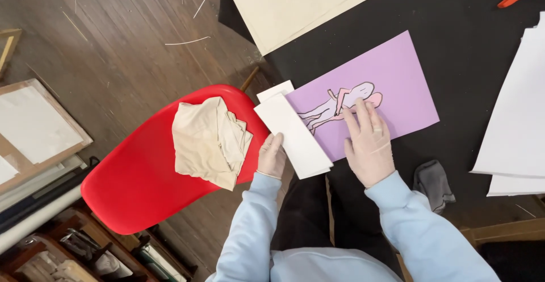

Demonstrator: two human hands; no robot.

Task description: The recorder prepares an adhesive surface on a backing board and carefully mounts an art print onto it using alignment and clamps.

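A purple sheet [392, 83] with a pale pink outlined figure [346, 101] lies on a black table [454, 26]. My right hand [368, 143], gloved, presses flat on the sheet's near edge, fingers spread over the figure. My left hand [272, 156], also gloved, grips the near end of a white folded strip of paper [292, 134] that lies across the sheet's left end. A second white piece [275, 90] pokes out behind it.
A red plastic chair [136, 185] stands to the left with a crumpled beige cloth [210, 140] on its seat. Cream paper [295, 4] lies at the table's far end, white sheets [516, 123] at right, a grey rag [433, 181] near my right sleeve. Frames and boards lean at the lower left.
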